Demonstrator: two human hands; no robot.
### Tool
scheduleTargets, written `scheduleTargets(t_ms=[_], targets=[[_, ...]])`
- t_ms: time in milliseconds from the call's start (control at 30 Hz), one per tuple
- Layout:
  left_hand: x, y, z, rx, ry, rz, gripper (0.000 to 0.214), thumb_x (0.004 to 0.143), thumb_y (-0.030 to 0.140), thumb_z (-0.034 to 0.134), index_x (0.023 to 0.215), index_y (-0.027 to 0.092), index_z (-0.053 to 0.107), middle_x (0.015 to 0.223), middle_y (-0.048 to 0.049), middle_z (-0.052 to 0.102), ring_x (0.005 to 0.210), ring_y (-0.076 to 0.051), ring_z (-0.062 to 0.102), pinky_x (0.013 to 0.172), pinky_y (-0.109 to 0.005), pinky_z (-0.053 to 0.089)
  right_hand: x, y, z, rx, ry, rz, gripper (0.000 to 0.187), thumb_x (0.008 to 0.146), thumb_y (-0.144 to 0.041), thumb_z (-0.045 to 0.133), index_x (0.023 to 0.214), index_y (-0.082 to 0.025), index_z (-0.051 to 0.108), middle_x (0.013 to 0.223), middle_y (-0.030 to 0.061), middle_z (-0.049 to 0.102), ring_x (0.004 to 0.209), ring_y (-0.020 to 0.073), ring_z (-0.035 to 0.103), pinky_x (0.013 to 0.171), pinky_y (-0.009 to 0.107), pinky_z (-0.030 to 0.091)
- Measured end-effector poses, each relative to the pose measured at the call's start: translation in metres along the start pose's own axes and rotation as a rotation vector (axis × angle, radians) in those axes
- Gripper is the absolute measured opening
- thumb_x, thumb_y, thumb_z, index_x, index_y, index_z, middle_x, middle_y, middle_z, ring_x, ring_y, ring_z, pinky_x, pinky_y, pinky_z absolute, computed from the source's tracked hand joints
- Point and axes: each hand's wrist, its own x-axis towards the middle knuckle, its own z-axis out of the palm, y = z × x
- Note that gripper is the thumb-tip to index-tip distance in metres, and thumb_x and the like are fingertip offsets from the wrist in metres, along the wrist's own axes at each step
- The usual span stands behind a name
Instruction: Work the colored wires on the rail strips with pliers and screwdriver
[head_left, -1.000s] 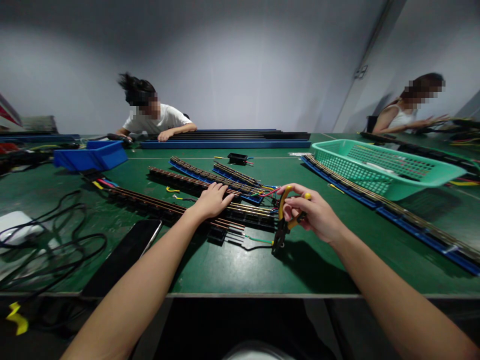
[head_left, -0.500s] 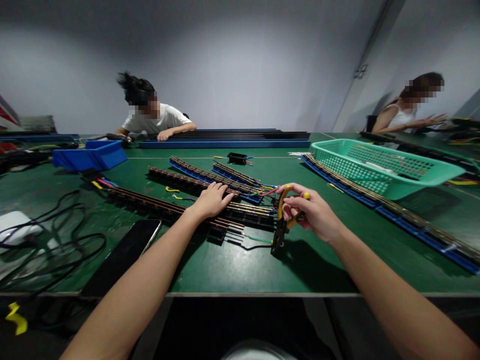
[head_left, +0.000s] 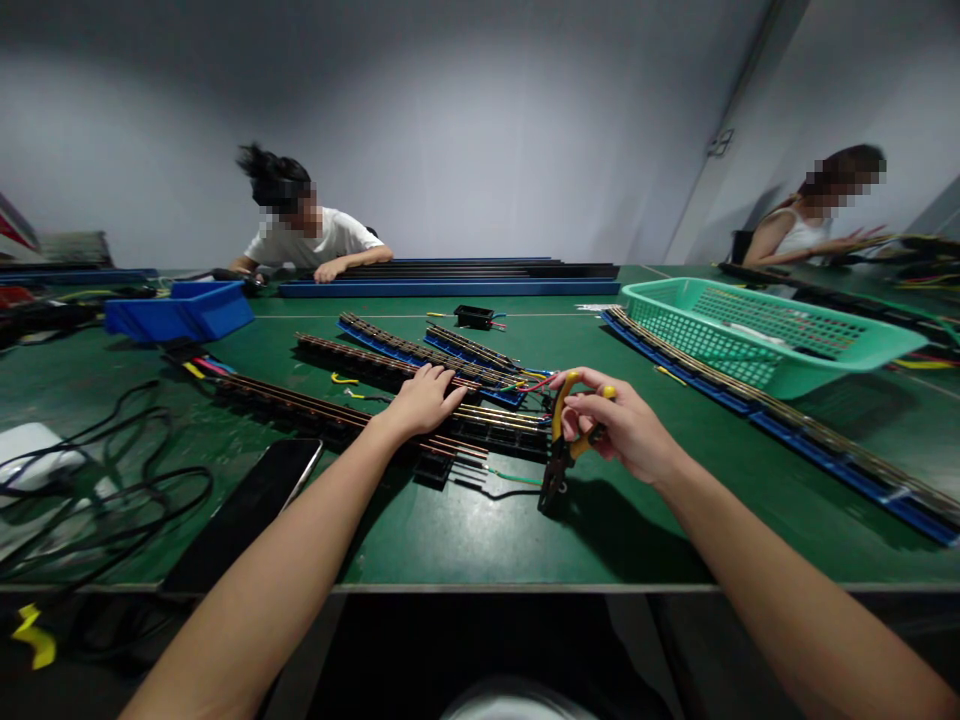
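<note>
My left hand [head_left: 427, 402] lies flat with its fingers spread over the black rail strips [head_left: 360, 362] in the middle of the table. Yellow-handled pliers [head_left: 558, 462] are in my right hand [head_left: 611, 415], jaws pointing down just above the green tabletop. By the jaws ends a thin green wire [head_left: 517, 479] from the nearest strip; whether they grip it I cannot tell. Red, yellow and blue wires [head_left: 536, 380] stick out of the strips just left of the right hand. Copper-coloured rods [head_left: 450, 447] run along the front strip.
A phone [head_left: 247, 510] and tangled black cables [head_left: 150, 480] lie at the left. A blue bin [head_left: 180, 312] stands behind them. At the right are a mint-green basket [head_left: 757, 350] and a long blue-based strip [head_left: 780, 420]. Two people sit across the table.
The pliers have shifted very slightly left along with my right hand. My left hand stays in place on the strips.
</note>
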Motion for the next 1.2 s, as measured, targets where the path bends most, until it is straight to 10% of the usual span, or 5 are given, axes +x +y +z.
scheduleTargets(t_ms=[1200], targets=[[0.001, -0.002, 0.003, -0.002, 0.011, -0.010, 0.054, 0.101, 0.050, 0.033, 0.136, 0.015, 0.054, 0.140, -0.0147, 0.055, 0.136, -0.031, 0.044, 0.110, -0.045, 0.038, 0.003, -0.007, -0.003, 0.263, 0.123, 0.040, 0.052, 0.057, -0.021, 0.065, 0.109, -0.019, 0.059, 0.065, -0.0035, 0.064, 0.042, 0.0078, 0.042, 0.028, 0.014, 0.026]])
